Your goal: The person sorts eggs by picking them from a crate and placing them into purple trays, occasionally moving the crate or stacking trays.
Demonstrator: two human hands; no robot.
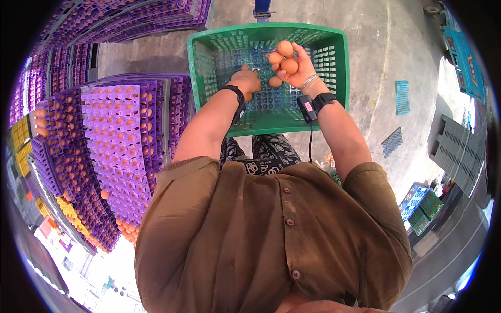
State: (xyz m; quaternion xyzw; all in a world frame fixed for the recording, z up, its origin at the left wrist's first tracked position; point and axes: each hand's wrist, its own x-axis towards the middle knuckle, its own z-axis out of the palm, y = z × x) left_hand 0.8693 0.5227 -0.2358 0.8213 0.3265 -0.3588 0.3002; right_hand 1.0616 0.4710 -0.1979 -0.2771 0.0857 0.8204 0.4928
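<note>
A green plastic basket (pixel 267 128) stands before me, its floor lined with a clear, bluish dimpled sheet (pixel 270 102). Inside it, my right hand (pixel 303 70) is turned palm up and holds several brown eggs (pixel 289 66). Another brown egg (pixel 275 81) lies below that hand, near the middle of the basket. My left hand (pixel 247 80) reaches down into the left half of the basket, back side up. An egg (pixel 247 96) shows partly beside its wrist; whether the fingers grip something is hidden.
Tall stacks of purple egg trays (pixel 113 129) filled with eggs stand close on my left. On the concrete floor (pixel 368 47) to the right lie a teal tray (pixel 402 98) and a grey tray (pixel 392 142). Grey plastic pallets (pixel 458 152) and green crates (pixel 424 213) are farther right.
</note>
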